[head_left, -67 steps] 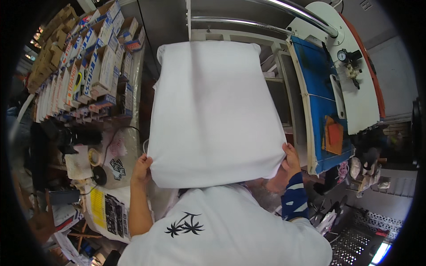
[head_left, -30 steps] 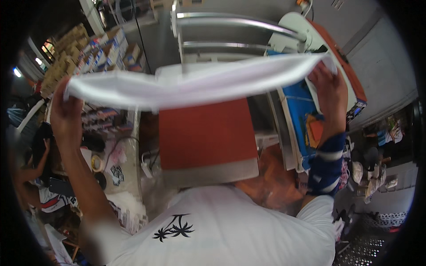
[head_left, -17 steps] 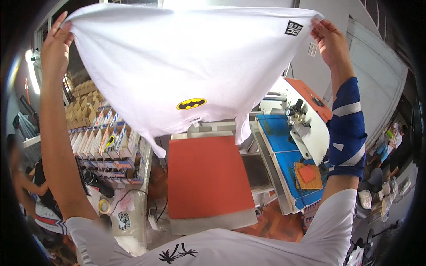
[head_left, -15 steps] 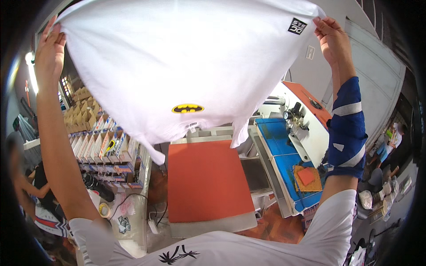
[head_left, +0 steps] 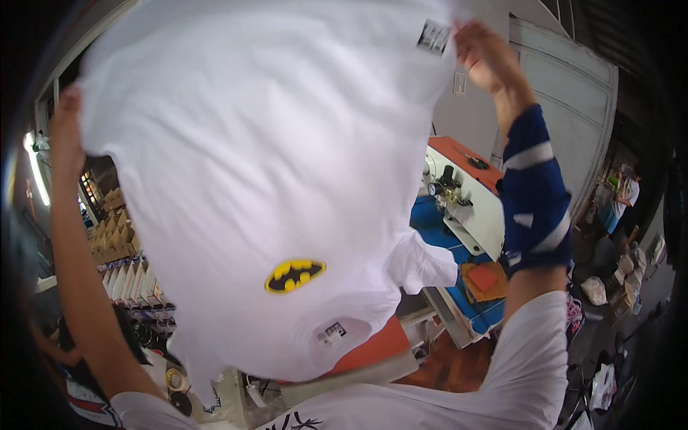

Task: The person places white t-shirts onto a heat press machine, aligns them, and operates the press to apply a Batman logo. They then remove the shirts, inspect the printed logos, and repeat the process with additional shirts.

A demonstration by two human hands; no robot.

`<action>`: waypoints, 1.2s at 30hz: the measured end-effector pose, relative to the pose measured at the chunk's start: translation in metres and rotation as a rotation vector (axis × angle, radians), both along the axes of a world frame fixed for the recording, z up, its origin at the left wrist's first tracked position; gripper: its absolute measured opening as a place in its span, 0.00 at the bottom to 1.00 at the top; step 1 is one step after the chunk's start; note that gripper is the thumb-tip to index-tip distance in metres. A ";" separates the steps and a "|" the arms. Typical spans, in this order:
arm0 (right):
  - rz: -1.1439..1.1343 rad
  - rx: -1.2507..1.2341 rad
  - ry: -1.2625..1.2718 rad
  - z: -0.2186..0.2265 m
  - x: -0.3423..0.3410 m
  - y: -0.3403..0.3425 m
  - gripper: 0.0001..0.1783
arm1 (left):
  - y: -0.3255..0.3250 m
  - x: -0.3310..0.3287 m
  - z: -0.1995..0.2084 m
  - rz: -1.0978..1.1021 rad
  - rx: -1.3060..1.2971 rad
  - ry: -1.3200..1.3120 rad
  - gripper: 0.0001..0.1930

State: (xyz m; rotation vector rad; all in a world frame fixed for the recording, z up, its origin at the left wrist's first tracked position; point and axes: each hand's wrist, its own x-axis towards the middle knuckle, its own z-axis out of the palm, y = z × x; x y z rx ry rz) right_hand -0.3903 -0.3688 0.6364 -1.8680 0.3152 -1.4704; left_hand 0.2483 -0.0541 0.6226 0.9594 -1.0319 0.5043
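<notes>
A white T-shirt (head_left: 272,172) hangs upside down in front of me, its neck opening (head_left: 337,342) low and its hem up high. On its chest is a yellow oval emblem with a black bat shape (head_left: 295,276), and a small black label print (head_left: 433,36) is near the hem. My left hand (head_left: 67,132) is closed at the hem's left corner, partly blurred. At the right corner, my right hand (head_left: 489,57) pinches the hem between thumb and fingers. Below the shirt shows part of an orange-red pad (head_left: 376,344).
To the right stands a press machine (head_left: 466,201) with a blue bed (head_left: 426,213), where an orange square (head_left: 482,275) lies. Cardboard boxes (head_left: 111,240) line the left, with a tape roll (head_left: 174,380) on the table there. Another person (head_left: 625,193) is at the far right.
The shirt has swung downward and closer to me, covering most of the orange-red pad. Both hands have shifted left in view, and the left one is lower.
</notes>
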 end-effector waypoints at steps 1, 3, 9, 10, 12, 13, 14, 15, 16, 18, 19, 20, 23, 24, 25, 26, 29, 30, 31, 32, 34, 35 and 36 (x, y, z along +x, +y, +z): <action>-0.098 0.052 0.115 -0.014 0.002 -0.008 0.06 | 0.003 -0.002 -0.004 0.194 0.146 -0.072 0.18; -0.205 0.098 0.030 -0.017 0.005 0.005 0.05 | 0.002 0.001 -0.013 0.571 0.410 -0.196 0.18; -0.196 -0.022 0.026 -0.013 0.053 0.058 0.12 | -0.005 -0.039 0.003 -0.074 0.049 0.259 0.16; -0.241 -0.051 0.052 -0.010 0.058 0.072 0.12 | -0.010 -0.065 0.011 -0.087 -0.042 0.292 0.16; -0.244 -0.097 0.100 -0.011 0.071 0.080 0.09 | -0.021 -0.118 0.017 -0.186 -0.001 -0.023 0.17; -0.214 -0.121 0.123 -0.013 0.075 0.081 0.06 | -0.033 -0.160 0.009 -0.170 0.066 -0.180 0.17; -0.191 -0.144 0.157 -0.016 0.080 0.081 0.07 | -0.050 -0.203 -0.003 -0.162 0.131 -0.328 0.17; -0.210 -0.194 0.184 -0.018 0.088 0.085 0.06 | -0.061 -0.239 -0.007 -0.102 0.174 -0.523 0.16; -0.219 -0.245 0.206 -0.020 0.099 0.094 0.06 | -0.066 -0.268 -0.009 -0.031 0.224 -0.719 0.15; -0.207 -0.301 0.250 -0.027 0.118 0.110 0.05 | -0.067 -0.316 -0.012 -0.182 0.373 -0.735 0.20; -0.193 -0.312 0.266 -0.027 0.120 0.119 0.05 | -0.064 -0.336 -0.013 -0.151 0.422 -0.679 0.18; -0.191 -0.323 0.280 -0.028 0.120 0.126 0.06 | -0.063 -0.356 -0.015 -0.130 0.465 -0.629 0.16; -0.206 -0.299 0.237 -0.030 0.125 0.149 0.09 | -0.081 -0.335 -0.017 -0.077 0.441 -0.641 0.13; -0.201 -0.323 0.269 -0.032 0.121 0.150 0.06 | -0.089 -0.327 -0.018 -0.088 0.396 -0.667 0.12; -0.194 -0.346 0.301 -0.035 0.118 0.149 0.07 | -0.094 -0.324 -0.020 -0.105 0.390 -0.637 0.12; -0.186 -0.367 0.335 -0.037 0.114 0.147 0.12 | -0.095 -0.326 -0.022 -0.123 0.386 -0.607 0.12; -0.154 -0.332 0.301 -0.045 0.110 0.145 0.18 | -0.093 -0.335 -0.026 -0.143 0.411 -0.575 0.11; -0.127 -0.308 0.286 -0.047 0.111 0.146 0.17 | -0.093 -0.337 -0.026 -0.141 0.426 -0.574 0.12; -0.153 -0.363 0.253 -0.049 0.112 0.145 0.16 | -0.094 -0.337 -0.028 -0.166 0.427 -0.570 0.12; -0.179 -0.420 0.221 -0.052 0.114 0.142 0.15 | -0.096 -0.336 -0.029 -0.190 0.426 -0.564 0.12; -0.254 -0.535 0.180 -0.055 0.117 0.138 0.15 | -0.096 -0.334 -0.029 -0.227 0.431 -0.551 0.12; -0.301 -0.593 0.171 -0.057 0.119 0.137 0.16 | -0.095 -0.333 -0.029 -0.239 0.436 -0.543 0.13; -0.349 -0.651 0.162 -0.058 0.121 0.136 0.16 | -0.094 -0.332 -0.029 -0.250 0.442 -0.535 0.13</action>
